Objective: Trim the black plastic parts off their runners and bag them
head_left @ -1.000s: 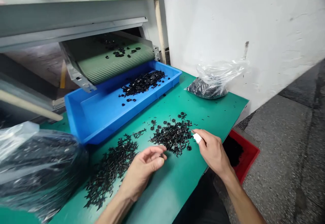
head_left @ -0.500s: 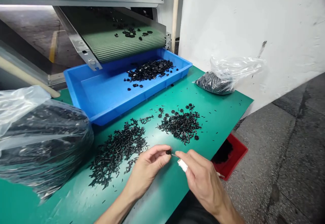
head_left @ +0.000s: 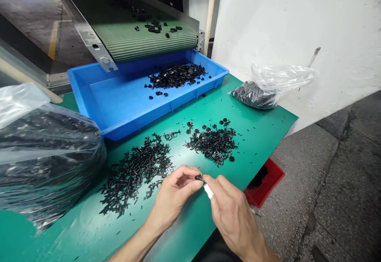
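Observation:
My left hand (head_left: 175, 194) pinches a small black plastic part (head_left: 199, 178) between thumb and fingertips, above the green tabletop. Fingers curled, my right hand (head_left: 230, 210) grips a thin, narrow tool (head_left: 203, 181) whose tip meets that part; its exact kind is too small to tell. Something white (head_left: 208, 191), like tape or a wrapping, shows at the right thumb. Just beyond the hands lies a pile of small black plastic parts (head_left: 214, 143), some with round heads. A second pile of black branched pieces (head_left: 135, 174) spreads left of my left hand.
A blue tray (head_left: 125, 125) holding black parts stands below a green conveyor belt (head_left: 154, 46). Clear bags of black pieces rest at left (head_left: 53, 163) and far right (head_left: 256, 95). A red bin (head_left: 270, 182) sits low beyond the green table's (head_left: 258, 127) right edge.
My right hand has moved left, bringing the thin tool's tip onto the part. My left hand keeps its pinch. The whole view has shifted slightly.

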`<state>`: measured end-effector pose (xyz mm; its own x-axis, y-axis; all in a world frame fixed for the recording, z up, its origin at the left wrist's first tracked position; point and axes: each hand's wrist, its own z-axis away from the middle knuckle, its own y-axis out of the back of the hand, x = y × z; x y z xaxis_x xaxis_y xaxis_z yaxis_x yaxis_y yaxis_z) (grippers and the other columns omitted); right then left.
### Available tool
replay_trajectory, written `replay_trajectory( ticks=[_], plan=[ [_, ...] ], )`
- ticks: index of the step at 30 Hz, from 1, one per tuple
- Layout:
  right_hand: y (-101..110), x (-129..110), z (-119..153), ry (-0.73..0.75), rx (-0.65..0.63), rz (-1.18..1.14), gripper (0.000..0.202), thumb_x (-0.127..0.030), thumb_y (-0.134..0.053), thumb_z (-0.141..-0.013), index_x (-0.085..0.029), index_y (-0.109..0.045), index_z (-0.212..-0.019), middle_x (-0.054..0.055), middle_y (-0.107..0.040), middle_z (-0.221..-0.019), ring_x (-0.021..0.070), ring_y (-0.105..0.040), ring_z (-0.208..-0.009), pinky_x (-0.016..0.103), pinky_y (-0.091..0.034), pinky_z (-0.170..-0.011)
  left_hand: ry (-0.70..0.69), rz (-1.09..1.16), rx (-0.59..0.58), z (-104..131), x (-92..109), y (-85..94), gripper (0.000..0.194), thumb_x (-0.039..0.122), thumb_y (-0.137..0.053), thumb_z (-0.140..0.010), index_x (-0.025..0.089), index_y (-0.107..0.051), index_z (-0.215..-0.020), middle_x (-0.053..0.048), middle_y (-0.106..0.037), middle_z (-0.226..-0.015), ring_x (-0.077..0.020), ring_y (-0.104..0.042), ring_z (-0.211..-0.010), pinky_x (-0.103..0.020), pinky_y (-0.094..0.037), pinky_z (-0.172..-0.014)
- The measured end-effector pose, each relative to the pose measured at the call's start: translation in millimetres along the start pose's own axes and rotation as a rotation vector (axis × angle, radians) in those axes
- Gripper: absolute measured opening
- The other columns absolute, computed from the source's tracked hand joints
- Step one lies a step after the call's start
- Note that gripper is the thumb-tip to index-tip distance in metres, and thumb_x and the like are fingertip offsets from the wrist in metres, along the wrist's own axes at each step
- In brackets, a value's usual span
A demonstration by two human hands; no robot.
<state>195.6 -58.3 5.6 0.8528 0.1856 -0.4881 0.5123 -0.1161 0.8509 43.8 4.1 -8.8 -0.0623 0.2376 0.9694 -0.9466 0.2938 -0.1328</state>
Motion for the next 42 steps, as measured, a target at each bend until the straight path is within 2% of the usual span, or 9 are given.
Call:
replay_trajectory(
  ticks=[6, 10, 13, 20, 24, 28, 34, 38, 42],
  plan=[
    [-7, -9, -2, -0.004, 0.068, 0.110, 0.036, -0.004, -0.036, -0.087, -0.016, -0.059, -0.112, 0.007, -0.063, -0.084, 0.0204, -0.061, -0.070, 0.029, -0.042, -0.062, -0.044, -0.031, 0.043, 1, -3, -2.4, 0.006, 0.024, -0.074, -0.075, 0.023, -0.071, -0.079, -0.002, -0.068, -0.089, -0.0170, -0.062, -0.081, -0.027, -0.051, -0.073],
    [-1, -1, -11, -0.107, -0.098, -0.170, 0.030, -0.002, -0.037, -0.083, -0.021, -0.059, -0.090, 0.001, -0.062, -0.075, 0.0156, -0.058, -0.066, 0.025, -0.038, -0.060, -0.032, -0.094, 0.058, 1, -3, -0.7, 0.006, 0.027, -0.072, -0.076, 0.023, -0.072, -0.081, -0.003, -0.071, -0.090, -0.0196, -0.064, -0.085, -0.029, -0.052, -0.077],
    [3, 6, -18, -0.138, -0.204, -0.328, 0.028, -0.003, -0.037, -0.084, -0.022, -0.057, -0.084, -0.003, -0.058, -0.067, 0.0122, -0.053, -0.060, 0.022, -0.034, -0.056, 0.006, -0.160, 0.052, 1, 0, -0.6, 0.011, 0.031, -0.070, -0.077, 0.024, -0.073, -0.085, -0.003, -0.073, -0.088, -0.0199, -0.065, -0.081, -0.029, -0.052, -0.074],
    [12, 20, -18, -0.243, -0.054, -0.184, 0.028, -0.002, -0.039, -0.081, -0.021, -0.058, -0.087, -0.002, -0.060, -0.070, 0.0133, -0.056, -0.064, 0.023, -0.035, -0.058, 0.014, -0.260, 0.099, 0, 1, 1.4, 0.019, 0.040, -0.070, -0.078, 0.025, -0.070, -0.089, -0.004, -0.072, -0.094, -0.0204, -0.065, -0.083, -0.027, -0.051, -0.075],
    [20, 51, -20, -0.350, 0.181, -0.083, 0.026, -0.009, -0.044, -0.086, -0.019, -0.062, -0.102, 0.004, -0.064, -0.090, 0.0158, -0.060, -0.079, 0.025, -0.043, -0.070, 0.012, -0.222, 0.044, 1, -4, 6.7, 0.017, 0.040, -0.064, -0.083, 0.025, -0.067, -0.091, -0.002, -0.069, -0.079, -0.0168, -0.059, -0.066, -0.026, -0.048, -0.063],
    [20, 72, -24, -0.331, 0.128, 0.005, 0.032, -0.008, -0.045, -0.084, -0.018, -0.064, -0.108, 0.006, -0.062, -0.095, 0.0171, -0.060, -0.083, 0.027, -0.046, -0.075, 0.046, -0.072, -0.015, 0, -6, 8.5, 0.016, 0.038, -0.055, -0.090, 0.025, -0.064, -0.090, 0.001, -0.065, -0.072, -0.0138, -0.053, -0.057, -0.026, -0.043, -0.059],
    [17, 36, -22, -0.173, 0.063, -0.203, 0.034, -0.005, -0.043, -0.086, -0.021, -0.064, -0.106, 0.003, -0.062, -0.096, 0.0156, -0.061, -0.087, 0.027, -0.048, -0.082, 0.115, -0.049, -0.032, 0, 4, -1.3, 0.024, 0.042, -0.056, -0.089, 0.021, -0.062, -0.101, 0.001, -0.062, -0.070, -0.0131, -0.048, -0.053, -0.026, -0.039, -0.052],
    [16, 7, -26, -0.056, -0.034, -0.258, 0.035, -0.007, -0.040, -0.088, -0.023, -0.064, -0.108, 0.003, -0.060, -0.095, 0.0152, -0.061, -0.082, 0.028, -0.050, -0.077, 0.114, -0.053, -0.077, -1, 11, -4.1, 0.030, 0.043, -0.058, -0.087, 0.017, -0.066, -0.102, 0.000, -0.063, -0.067, -0.0141, -0.052, -0.056, -0.028, -0.044, -0.059],
    [14, 0, -30, -0.007, -0.113, -0.233, 0.042, -0.006, -0.034, -0.087, -0.019, -0.057, -0.119, 0.007, -0.059, -0.101, 0.0180, -0.060, -0.087, 0.031, -0.052, -0.076, 0.106, 0.077, -0.021, -2, 5, -0.7, 0.026, 0.033, -0.070, -0.080, 0.020, -0.069, -0.102, -0.001, -0.068, -0.075, -0.0137, -0.058, -0.063, -0.027, -0.047, -0.064]
  ],
)
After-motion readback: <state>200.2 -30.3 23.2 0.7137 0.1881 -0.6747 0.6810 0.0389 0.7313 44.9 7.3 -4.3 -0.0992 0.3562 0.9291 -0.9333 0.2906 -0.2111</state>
